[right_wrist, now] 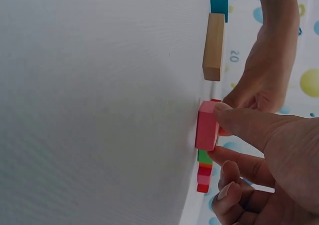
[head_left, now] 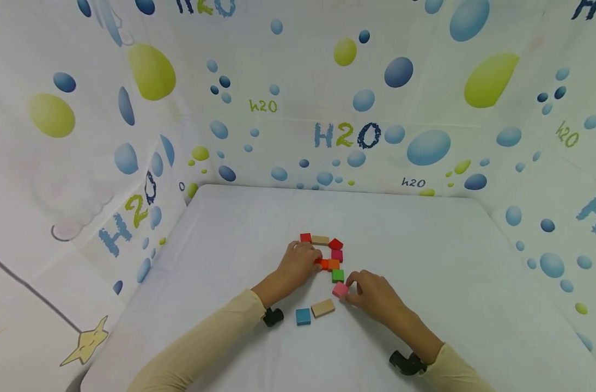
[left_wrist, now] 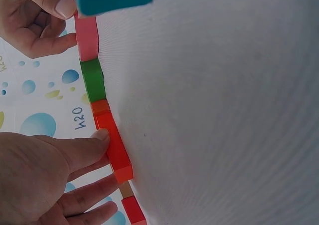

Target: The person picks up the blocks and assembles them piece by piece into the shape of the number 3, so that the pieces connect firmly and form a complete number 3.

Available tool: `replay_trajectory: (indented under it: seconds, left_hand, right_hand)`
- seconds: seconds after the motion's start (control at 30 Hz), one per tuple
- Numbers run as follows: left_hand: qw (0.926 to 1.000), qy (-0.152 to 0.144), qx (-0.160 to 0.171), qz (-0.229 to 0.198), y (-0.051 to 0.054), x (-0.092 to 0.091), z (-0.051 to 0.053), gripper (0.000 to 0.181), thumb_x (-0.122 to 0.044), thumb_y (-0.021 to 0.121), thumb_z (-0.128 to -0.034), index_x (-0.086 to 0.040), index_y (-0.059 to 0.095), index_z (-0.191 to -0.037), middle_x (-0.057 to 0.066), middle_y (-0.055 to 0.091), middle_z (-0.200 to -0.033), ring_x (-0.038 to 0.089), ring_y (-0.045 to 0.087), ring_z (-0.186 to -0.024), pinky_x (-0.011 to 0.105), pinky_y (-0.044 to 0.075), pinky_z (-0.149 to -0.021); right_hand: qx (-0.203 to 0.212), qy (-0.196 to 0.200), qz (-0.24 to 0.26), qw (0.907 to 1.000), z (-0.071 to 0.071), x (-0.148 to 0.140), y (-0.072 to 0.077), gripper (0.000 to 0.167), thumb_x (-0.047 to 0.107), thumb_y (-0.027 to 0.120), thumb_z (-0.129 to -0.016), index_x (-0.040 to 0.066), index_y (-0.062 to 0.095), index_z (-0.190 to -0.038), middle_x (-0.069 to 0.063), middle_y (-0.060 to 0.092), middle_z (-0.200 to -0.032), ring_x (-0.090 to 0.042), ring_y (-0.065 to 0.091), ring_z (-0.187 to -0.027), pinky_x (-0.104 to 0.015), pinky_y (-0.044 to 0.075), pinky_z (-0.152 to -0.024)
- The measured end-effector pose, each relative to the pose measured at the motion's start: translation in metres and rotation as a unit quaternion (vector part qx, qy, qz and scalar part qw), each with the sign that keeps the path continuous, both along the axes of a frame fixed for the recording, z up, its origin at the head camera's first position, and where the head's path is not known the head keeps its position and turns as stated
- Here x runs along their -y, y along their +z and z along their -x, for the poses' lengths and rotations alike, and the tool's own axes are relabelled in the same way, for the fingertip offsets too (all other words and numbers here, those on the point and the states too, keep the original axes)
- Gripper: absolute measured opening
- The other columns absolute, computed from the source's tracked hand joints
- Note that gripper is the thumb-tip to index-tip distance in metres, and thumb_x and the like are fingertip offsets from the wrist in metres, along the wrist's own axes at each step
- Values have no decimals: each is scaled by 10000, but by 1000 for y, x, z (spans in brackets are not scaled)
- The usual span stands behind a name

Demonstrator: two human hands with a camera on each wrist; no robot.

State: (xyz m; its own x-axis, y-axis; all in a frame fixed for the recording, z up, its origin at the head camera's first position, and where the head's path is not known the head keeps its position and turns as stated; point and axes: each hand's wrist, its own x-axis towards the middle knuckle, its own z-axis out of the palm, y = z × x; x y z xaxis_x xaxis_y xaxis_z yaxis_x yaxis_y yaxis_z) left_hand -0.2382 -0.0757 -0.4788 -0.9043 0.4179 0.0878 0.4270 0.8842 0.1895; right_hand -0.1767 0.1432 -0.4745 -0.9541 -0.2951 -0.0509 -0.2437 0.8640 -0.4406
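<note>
My right hand (head_left: 376, 296) pinches a pink block (head_left: 340, 289) between thumb and index finger, at the near end of a line of blocks. Just beyond it sits a green block (head_left: 338, 276), then an orange block (head_left: 334, 264). My left hand (head_left: 298, 264) grips a red-orange block (left_wrist: 113, 144) beside the orange one, its thumb on the near face. Farther back are a magenta block (head_left: 336, 255), a red pointed block (head_left: 335, 244), a plain wooden block (head_left: 320, 240) and a red block (head_left: 305, 238), the last partly behind my left hand.
A blue block (head_left: 303, 317) and another plain wooden block (head_left: 323, 308) lie nearer me, between my forearms. All rest on a white-covered table (head_left: 229, 228). A sheet with coloured drops (head_left: 293, 130) hangs behind the table and along its sides.
</note>
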Motion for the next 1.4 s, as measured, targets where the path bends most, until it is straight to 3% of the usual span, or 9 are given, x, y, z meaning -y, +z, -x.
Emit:
replay_trajectory:
  seconds: [0.53, 0.67, 0.77, 0.87, 1.03, 1.23, 1.4]
  left_hand:
    - [10000, -8, -40, 13, 3, 0, -1, 288, -313, 774, -976, -166, 768, -1224, 39, 747, -1196, 232, 626, -1236, 534, 392, -1203]
    - [10000, -7, -18, 8, 3, 0, -1, 289, -309, 771, -978, -167, 767, -1229, 40, 748, -1202, 233, 624, -1244, 537, 391, -1204]
    - [10000, 4, 31, 11, 4, 0, -1, 295, -311, 768, -979, -170, 764, -1237, 41, 745, -1219, 233, 619, -1258, 536, 383, -1211]
    - [10000, 3, 42, 23, 5, 0, -1, 289, -309, 772, -976, -170, 765, -1230, 45, 742, -1221, 237, 618, -1260, 538, 382, -1209]
    - [10000, -9, 34, 10, 5, 0, -2, 278, -300, 770, -980, -163, 767, -1222, 52, 741, -1219, 243, 622, -1255, 541, 378, -1211]
    - [10000, -29, 7, 23, 5, 0, -2, 273, -304, 766, -983, -161, 768, -1216, 52, 742, -1216, 242, 629, -1243, 537, 386, -1205]
    - [10000, -21, 6, 11, 5, 0, -2, 273, -303, 772, -978, -168, 768, -1216, 45, 743, -1220, 236, 631, -1241, 535, 391, -1201]
  right_hand:
    - [-63, -96, -35, 9999, -2, 4, 4, 268, 262, 870, -879, 159, 730, -1083, 36, 541, -789, -118, 499, -691, -228, 447, -585]
    - [-260, -2, -89, 9996, -3, 3, 4, 330, 292, 890, -862, 175, 717, -1118, 40, 568, -826, -108, 514, -707, -222, 475, -604]
    - [-398, 254, -106, 9988, -5, 4, 7, 412, 335, 907, -838, 188, 711, -1169, 46, 596, -885, -91, 548, -758, -257, 493, -666]
    - [-447, 792, -226, 9956, -8, 6, 10, 488, 366, 914, -825, 202, 724, -1244, 58, 591, -955, -80, 558, -851, -294, 461, -711]
    - [-691, 1664, -581, 9819, -13, 12, 10, 466, 386, 911, -827, 270, 765, -1255, 78, 569, -1004, -77, 537, -970, -294, 369, -732]
    - [-1165, 1800, -698, 9742, -15, 18, 6, 292, 354, 925, -819, 286, 804, -1076, 74, 567, -987, -97, 560, -928, -303, 332, -742]
    - [-1469, 1865, -745, 9685, -12, 20, 4, 242, 357, 917, -833, 275, 790, -1023, 77, 561, -951, -86, 555, -885, -289, 329, -722]
